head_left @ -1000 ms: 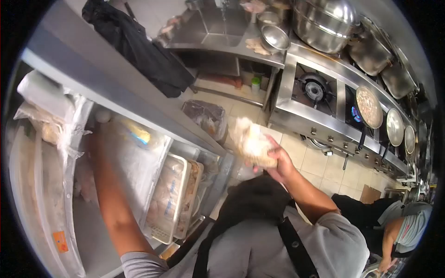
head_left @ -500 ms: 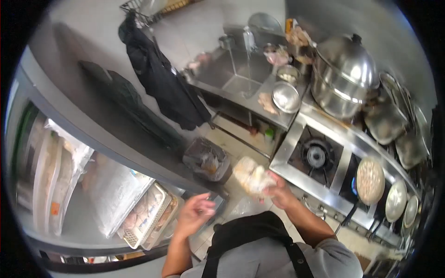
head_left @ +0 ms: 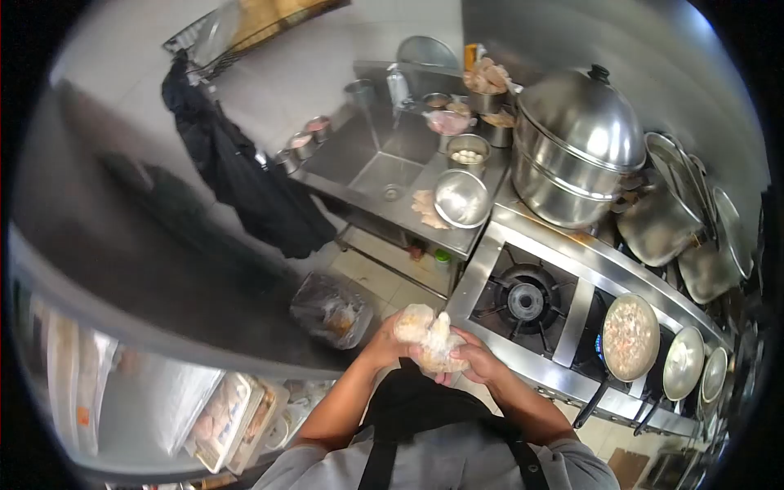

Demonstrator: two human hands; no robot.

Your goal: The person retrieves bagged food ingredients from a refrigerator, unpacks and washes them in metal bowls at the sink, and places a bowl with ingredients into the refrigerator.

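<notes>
A: State of the grip?
B: Just beyond the black apron (head_left: 420,408), left hand (head_left: 380,345) and right hand (head_left: 482,361) are closed on a pale wrapped bundle (head_left: 434,343), one at each side.
A: Next outward?
B: Left, a lined bin (head_left: 314,310); right, a gas stove (head_left: 575,320) carrying a filled pan (head_left: 630,336). Farther: sink (head_left: 367,178), domed steel pot (head_left: 567,184).

Grey short-sleeved shirt (head_left: 457,467), black apron (head_left: 433,404), black shoulder straps (head_left: 379,467), round button (head_left: 533,469) on right strap
</notes>
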